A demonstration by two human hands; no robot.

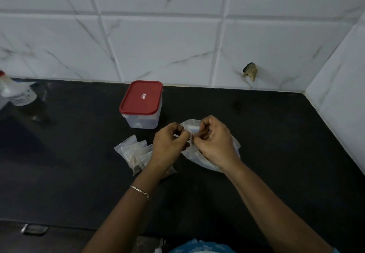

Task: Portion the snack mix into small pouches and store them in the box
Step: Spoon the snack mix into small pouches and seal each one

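The left forearm (126, 209) and the right forearm (266, 199) are both bare from the wrist to the near edge. The left one wears a thin silver-coloured metal chain bracelet (140, 191) a little above the wrist. It shows as a narrow flat band of links, with a small clasp and a short loop of finer links at its right end. The left grip (169, 146) and the right grip (213, 142) are bare; blur hides the nails. At the near edge, between the arms, lies a crumpled light blue garment (199, 246) with paler, whitish patches. A sliver of the same light blue (334, 250) shows in the near right corner, beside the right forearm.
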